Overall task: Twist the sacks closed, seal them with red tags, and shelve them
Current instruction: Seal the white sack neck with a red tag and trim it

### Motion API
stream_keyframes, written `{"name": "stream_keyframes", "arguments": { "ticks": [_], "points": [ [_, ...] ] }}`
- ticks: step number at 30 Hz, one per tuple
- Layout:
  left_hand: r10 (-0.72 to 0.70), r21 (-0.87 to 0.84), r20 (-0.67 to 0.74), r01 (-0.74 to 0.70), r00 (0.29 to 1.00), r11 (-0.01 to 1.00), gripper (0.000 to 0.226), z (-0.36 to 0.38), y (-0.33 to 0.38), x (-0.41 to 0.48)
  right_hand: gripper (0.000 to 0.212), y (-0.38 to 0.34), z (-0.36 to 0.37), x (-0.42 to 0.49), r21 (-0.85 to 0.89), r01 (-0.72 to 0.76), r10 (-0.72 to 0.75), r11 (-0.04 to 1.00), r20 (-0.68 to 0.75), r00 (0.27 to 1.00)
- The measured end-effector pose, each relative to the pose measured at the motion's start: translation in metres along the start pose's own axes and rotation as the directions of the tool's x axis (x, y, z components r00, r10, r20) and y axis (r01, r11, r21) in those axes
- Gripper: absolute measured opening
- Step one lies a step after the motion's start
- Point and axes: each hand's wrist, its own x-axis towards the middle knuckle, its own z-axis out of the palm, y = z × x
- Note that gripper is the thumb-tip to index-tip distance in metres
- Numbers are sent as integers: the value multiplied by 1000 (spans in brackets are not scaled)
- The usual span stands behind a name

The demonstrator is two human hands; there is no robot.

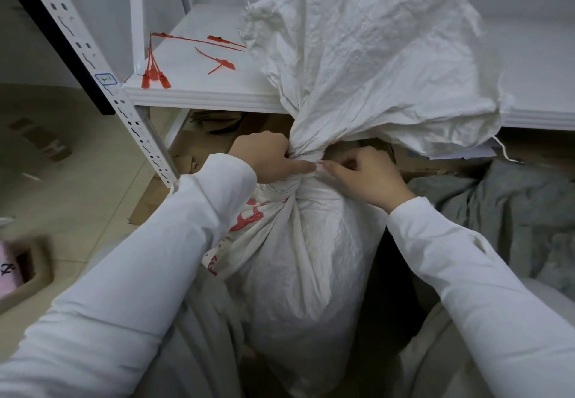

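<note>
Sleeves of white fabric run up from the lower corners to both hands, which meet at the twisted neck of a bulging white woven plastic sack (311, 273) with red print on its side. The sack stands upright directly below the hands, between the two forearms. The left hand (267, 158) is clenched around the left side of the neck, thumb stretched along the front toward the other hand. The right hand (364, 177) has its fingers curled narrow, pinching at the neck from the right, fingertip almost meeting the left thumb (whether a tag sits between them cannot be told). Above the hands, the loose crumpled top of the sack flares wide and leans over the edge of a white metal shelf (202, 96). To the right of the right hand lies a heap of grey-green cloth (497, 211). Behind the hands, under the shelf, brown flattened cardboard (199, 142) shows. Beyond and to the left of the left hand, several red plastic seal tags (155, 77) lie scattered on the shelf, some bunched at its front corner beside a perforated white upright post (93, 52).
</note>
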Motion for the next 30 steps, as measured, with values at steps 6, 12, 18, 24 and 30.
{"name": "stream_keyframes", "arguments": {
  "ticks": [6, 12, 18, 24, 30],
  "points": [
    [-53, 2, 10, 53, 999, 999, 64, 1, -4, 2, 28, 19, -14, 1, -68, -74, 73, 995, -18, 997],
    [-41, 25, 21, 40, 999, 999, 64, 3, -2, 3, 10, 17, -10, -6, -117, 6, -9, 993, -28, 1000],
    [-36, 39, -30, 38, 999, 999, 60, 5, -3, 3, 17, 9, -14, -9, -41, 115, -108, 993, 147, 983],
    [-54, -48, -20, 53, 998, 997, 65, 4, -7, 7, 24, 3, -17, -13, 282, 83, -134, 956, 167, 977],
    [-50, -83, 1, 50, 999, 995, 65, 3, -10, 9, 21, 11, -12, -8, 415, 99, -142, 904, 73, 987]
  ]
}}
